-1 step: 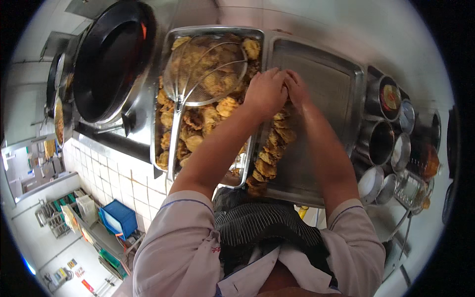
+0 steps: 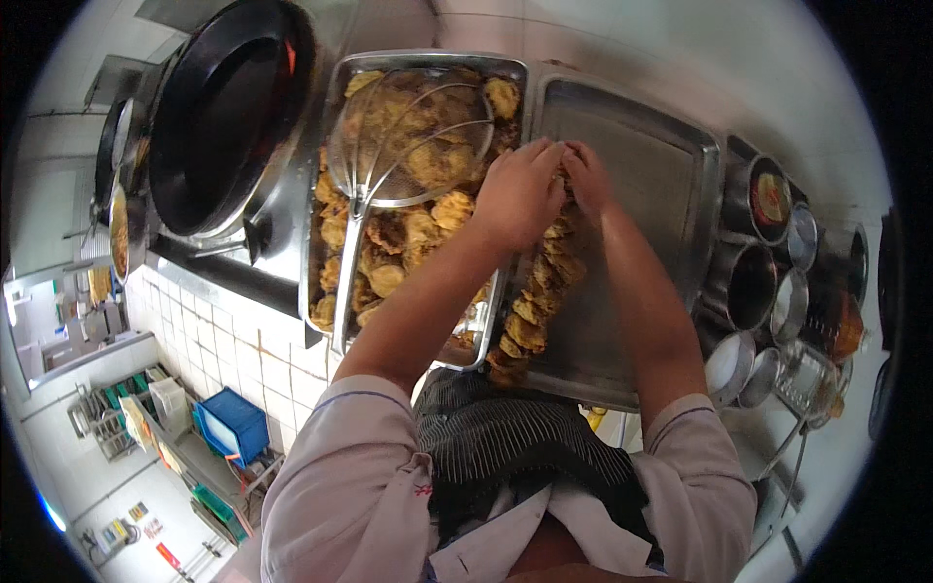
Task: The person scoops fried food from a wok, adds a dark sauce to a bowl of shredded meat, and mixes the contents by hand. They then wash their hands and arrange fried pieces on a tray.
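At the far end of a row of golden-brown fried pieces [image 2: 527, 321], my left hand [image 2: 525, 189] and my right hand [image 2: 588, 177] come together with bent fingers. The row runs along the left side of a shallow metal tray [image 2: 646, 146], its pieces overlapping. My hands hide most of what lies between their fingertips. To the left, a deeper metal tray [image 2: 316, 243] holds a heap of fried pieces [image 2: 389, 277]. A wire mesh skimmer [image 2: 355, 208] lies on that heap, its long handle pointing toward me. My left forearm crosses over this tray's right edge.
A large black wok [image 2: 228, 107] stands at the far left. Metal pots [image 2: 743, 287] and bowls [image 2: 729, 364] line the right side, near a bottle with orange contents [image 2: 846, 325]. Low at the left is a blue crate [image 2: 233, 428]. A tiled wall rises behind the trays.
The whole view has shifted slightly. Both hands stay close together at the far end of the row, with only a small movement of the fingers.
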